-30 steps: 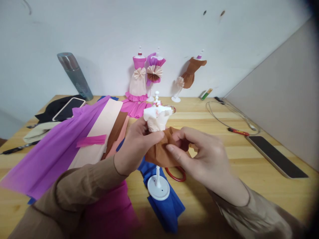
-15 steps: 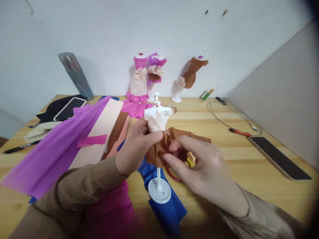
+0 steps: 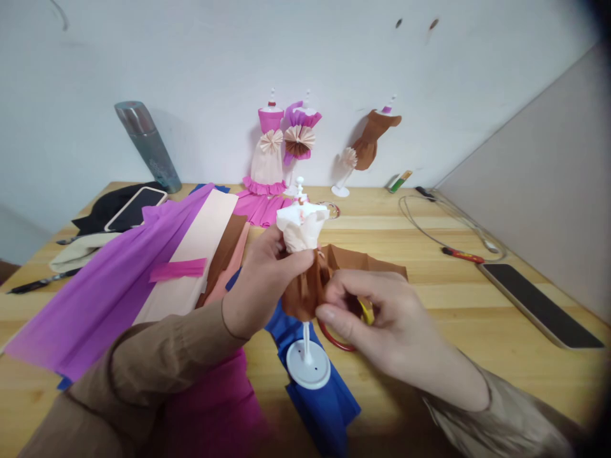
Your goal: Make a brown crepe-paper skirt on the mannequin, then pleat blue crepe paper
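Observation:
A small white doll dress form (image 3: 305, 216) stands upright in front of me, its round base (image 3: 308, 364) over blue crepe paper (image 3: 329, 407). Cream paper wraps its chest, and brown crepe paper (image 3: 300, 296) hangs round its lower half in folds like a skirt. At the waist, my left hand (image 3: 267, 273) is closed round the form, its thumb pressing the top of the brown paper. My right hand (image 3: 372, 312) pinches the skirt's right side between thumb and forefinger. Partly hidden behind that hand are red and yellow scissor-like handles (image 3: 334, 340).
Purple crepe paper (image 3: 114, 299) and other coloured sheets lie to the left, near a phone (image 3: 136, 208) and a leaning bottle (image 3: 147, 146). Dressed forms (image 3: 270, 152) line the wall. On the right are a dark phone (image 3: 539, 305), a cable (image 3: 449, 216) and a red tool (image 3: 462, 255).
My right hand has shifted slightly down and right, its fingers drawn closer together on the brown paper. The left hand keeps its hold; the form's base sits slightly further right in view.

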{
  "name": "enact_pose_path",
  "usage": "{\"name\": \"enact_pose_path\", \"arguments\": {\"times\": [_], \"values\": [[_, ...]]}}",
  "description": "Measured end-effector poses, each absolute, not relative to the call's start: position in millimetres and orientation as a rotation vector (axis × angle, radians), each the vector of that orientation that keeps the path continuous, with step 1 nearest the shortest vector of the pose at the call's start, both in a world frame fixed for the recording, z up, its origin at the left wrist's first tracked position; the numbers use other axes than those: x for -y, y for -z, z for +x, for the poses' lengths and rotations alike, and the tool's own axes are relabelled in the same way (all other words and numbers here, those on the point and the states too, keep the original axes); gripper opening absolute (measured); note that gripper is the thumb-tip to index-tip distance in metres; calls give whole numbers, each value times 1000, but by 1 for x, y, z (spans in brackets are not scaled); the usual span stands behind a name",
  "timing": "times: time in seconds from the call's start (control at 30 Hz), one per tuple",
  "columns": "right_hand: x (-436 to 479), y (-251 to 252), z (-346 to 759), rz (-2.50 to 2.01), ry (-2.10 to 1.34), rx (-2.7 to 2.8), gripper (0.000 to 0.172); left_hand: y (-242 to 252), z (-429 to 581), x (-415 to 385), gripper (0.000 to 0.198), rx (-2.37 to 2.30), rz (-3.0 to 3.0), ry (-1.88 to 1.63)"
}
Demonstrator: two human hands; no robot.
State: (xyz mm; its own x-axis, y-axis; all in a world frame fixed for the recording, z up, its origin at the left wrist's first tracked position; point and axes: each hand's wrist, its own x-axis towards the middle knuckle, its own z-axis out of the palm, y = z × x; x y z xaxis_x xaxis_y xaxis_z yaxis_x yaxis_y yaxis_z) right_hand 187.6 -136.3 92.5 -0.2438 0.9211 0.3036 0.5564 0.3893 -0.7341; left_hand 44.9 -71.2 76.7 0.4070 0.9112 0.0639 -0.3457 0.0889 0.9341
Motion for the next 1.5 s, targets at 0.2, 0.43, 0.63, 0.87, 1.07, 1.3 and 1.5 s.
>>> {"name": "enact_pose_path", "arguments": {"times": [0.2, 0.43, 0.63, 0.87, 1.07, 1.3, 1.5], "values": [[123, -91, 193, -1254, -766, 1525, 18, -78, 46, 75, 20, -584, 1118, -1025], [119, -89, 190, -1247, -1015, 1373, 19, -77, 46, 74, 16, -613, 1143, -1029], [118, -92, 191, -1233, -1109, 1322, 25, -74, 46, 74, 21, -571, 1128, -1031], [117, -92, 191, -1226, -1086, 1358, 26, -73, 44, 75, 23, -533, 1098, -1028], [118, -90, 189, -1303, -860, 1423, 22, -74, 45, 77, 23, -580, 1062, -1027], [125, -83, 188, -1311, -522, 1563, 11, -77, 46, 78, 20, -602, 1063, -1016], [126, -84, 190, -1303, -516, 1597, 9, -76, 46, 78, 20, -590, 1082, -1003]]}}
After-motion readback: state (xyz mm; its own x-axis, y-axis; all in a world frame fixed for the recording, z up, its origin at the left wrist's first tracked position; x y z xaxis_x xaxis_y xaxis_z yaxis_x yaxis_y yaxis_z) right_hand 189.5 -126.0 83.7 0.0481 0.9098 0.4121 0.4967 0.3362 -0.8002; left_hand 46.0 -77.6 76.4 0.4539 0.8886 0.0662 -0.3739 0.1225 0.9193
